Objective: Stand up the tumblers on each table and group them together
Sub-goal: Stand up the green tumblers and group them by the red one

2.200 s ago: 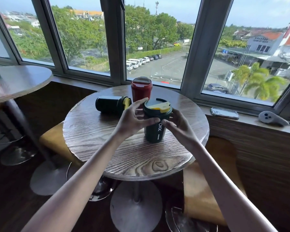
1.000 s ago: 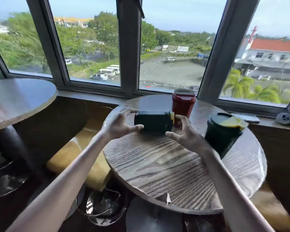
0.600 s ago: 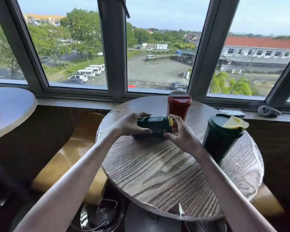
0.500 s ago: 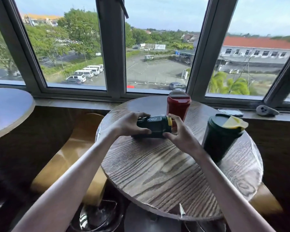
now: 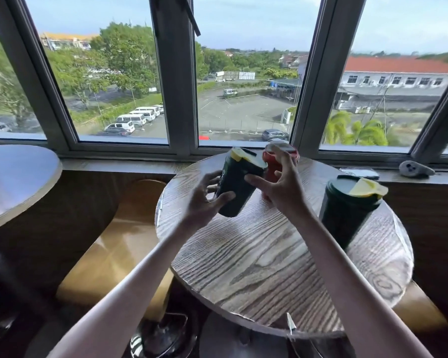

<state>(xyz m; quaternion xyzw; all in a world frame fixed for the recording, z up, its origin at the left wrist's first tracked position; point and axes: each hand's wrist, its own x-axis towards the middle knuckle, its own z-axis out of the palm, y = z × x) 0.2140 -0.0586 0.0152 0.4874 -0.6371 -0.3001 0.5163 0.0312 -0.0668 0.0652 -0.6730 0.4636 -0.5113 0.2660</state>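
A dark green tumbler with a yellow lid flap (image 5: 237, 184) is lifted off the round wooden table (image 5: 269, 254), tilted nearly upright with its lid leaning away from me. My left hand (image 5: 204, 202) grips its lower body. My right hand (image 5: 277, 184) touches its upper side with the fingers spread. A red tumbler (image 5: 277, 164) stands upright just behind my right hand, partly hidden by it. A second dark green tumbler (image 5: 347, 213) stands upright at the table's right side.
Another round table (image 5: 13, 177) lies at the left. Yellow padded stools (image 5: 119, 244) sit between the tables. A phone (image 5: 360, 173) and a grey controller (image 5: 414, 169) rest on the window sill. A wood-panelled wall runs under the windows.
The green tumbler lay on its side between both hands; now it is raised off the table and tipped nearly upright. The other two tumblers have not moved.
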